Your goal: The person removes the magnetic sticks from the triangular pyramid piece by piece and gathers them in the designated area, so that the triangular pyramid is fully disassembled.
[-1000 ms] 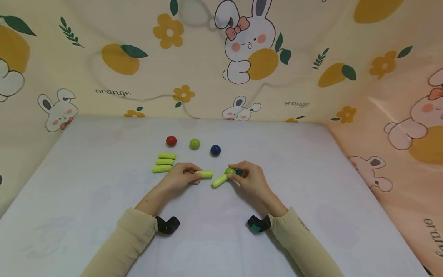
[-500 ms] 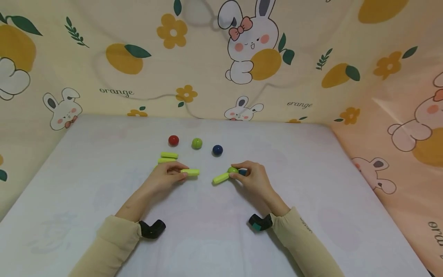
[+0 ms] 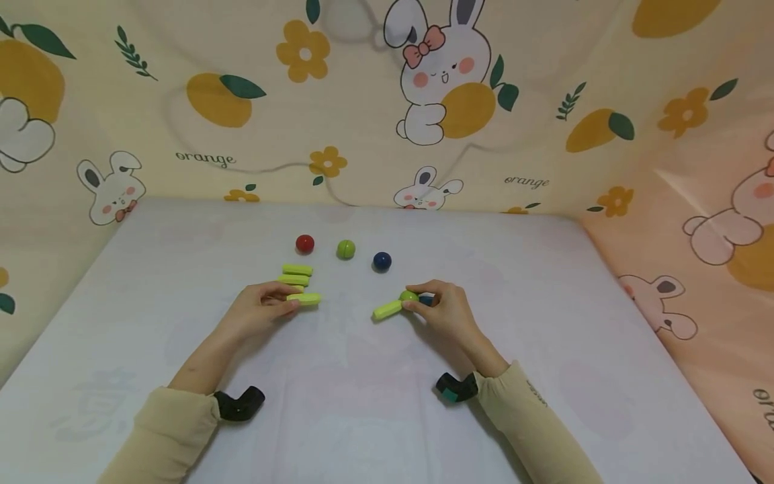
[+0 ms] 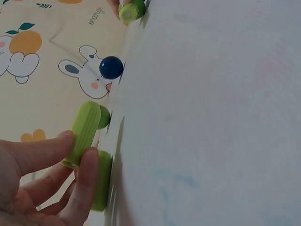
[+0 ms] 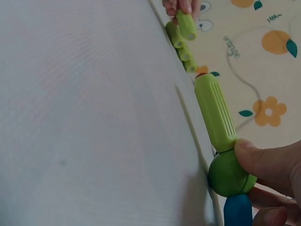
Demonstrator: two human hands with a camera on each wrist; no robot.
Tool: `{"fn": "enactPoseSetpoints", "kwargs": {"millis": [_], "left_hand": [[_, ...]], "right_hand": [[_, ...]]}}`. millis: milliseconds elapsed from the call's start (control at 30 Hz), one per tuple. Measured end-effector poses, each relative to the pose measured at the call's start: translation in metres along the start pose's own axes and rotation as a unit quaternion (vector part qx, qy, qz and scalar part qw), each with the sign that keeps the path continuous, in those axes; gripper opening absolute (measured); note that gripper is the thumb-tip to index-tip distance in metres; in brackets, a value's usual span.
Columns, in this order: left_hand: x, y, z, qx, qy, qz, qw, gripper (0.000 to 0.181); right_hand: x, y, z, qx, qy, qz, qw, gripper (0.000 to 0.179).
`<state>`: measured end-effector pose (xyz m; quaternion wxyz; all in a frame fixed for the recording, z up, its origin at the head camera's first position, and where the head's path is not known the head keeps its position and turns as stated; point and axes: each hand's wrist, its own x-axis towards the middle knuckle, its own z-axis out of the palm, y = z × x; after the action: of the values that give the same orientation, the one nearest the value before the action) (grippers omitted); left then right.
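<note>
My left hand (image 3: pixel 260 310) pinches a light green ribbed rod (image 4: pixel 84 129) between thumb and fingers, raised a little off the table in the left wrist view. Close behind it lie several similar green rods (image 3: pixel 297 269), the nearest partly hidden by the hand. My right hand (image 3: pixel 447 310) grips a green ball (image 5: pixel 230 174) that has a green rod (image 5: pixel 214 110) joined on one side and a blue rod (image 5: pixel 238 210) on the other. That joined piece is low over the table; whether it touches cannot be told.
Along the back of the white table (image 3: pixel 351 403) sit a red ball (image 3: pixel 305 244), a grooved green ball (image 3: pixel 346 249) and a dark blue ball (image 3: pixel 382 261). A printed cloth (image 3: pixel 357 94) with rabbits and oranges hangs behind and at the sides.
My left hand has moved left with its green rod, away from the right hand's piece and up to the row of rods. The right hand has barely moved.
</note>
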<state>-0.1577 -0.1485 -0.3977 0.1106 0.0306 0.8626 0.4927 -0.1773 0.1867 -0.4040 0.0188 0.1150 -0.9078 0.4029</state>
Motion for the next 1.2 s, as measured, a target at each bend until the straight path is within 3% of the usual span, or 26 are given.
{"fn": "enactPoseSetpoints", "kwargs": {"millis": [500, 900, 1200], "left_hand": [[-0.006, -0.010, -0.009, 0.018, 0.020, -0.005, 0.9996, 0.037], [-0.004, -0.012, -0.012, 0.028, 0.038, -0.031, 0.9984, 0.035], [-0.001, -0.010, -0.012, 0.055, 0.078, -0.063, 0.9935, 0.036]], "right_hand": [[0.001, 0.002, 0.000, 0.003, 0.002, -0.003, 1.0000, 0.027], [0.002, 0.002, 0.000, -0.001, 0.001, 0.005, 1.0000, 0.027], [0.002, 0.000, 0.000, 0.001, 0.000, 0.010, 0.9999, 0.027]]}}
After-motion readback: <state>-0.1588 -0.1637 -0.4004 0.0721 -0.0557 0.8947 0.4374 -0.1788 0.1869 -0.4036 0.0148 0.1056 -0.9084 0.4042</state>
